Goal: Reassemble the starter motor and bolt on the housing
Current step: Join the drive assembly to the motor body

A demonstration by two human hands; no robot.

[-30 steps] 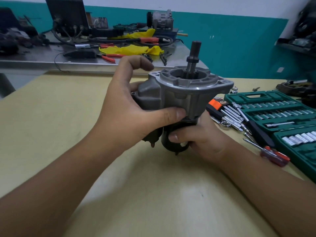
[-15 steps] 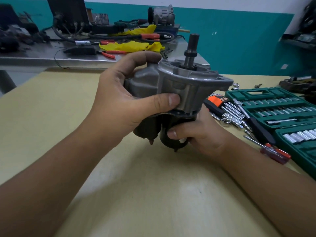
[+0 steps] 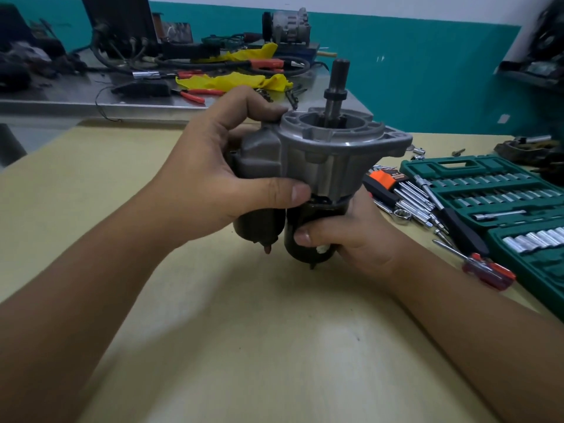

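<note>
Gripping the starter motor (image 3: 308,190) upright above the yellow table (image 3: 91,193), the left hand (image 3: 210,178) clamps its grey housing (image 3: 335,151) and the right hand (image 3: 357,236) wraps the dark body, a likely heavy, rigid, smooth load best held low.

You hold the starter motor (image 3: 308,190) upright above the table, its dark shaft (image 3: 335,90) pointing up. The grey cast housing (image 3: 332,148) sits on top. Below it hang the two dark cylindrical bodies, side by side.
</note>
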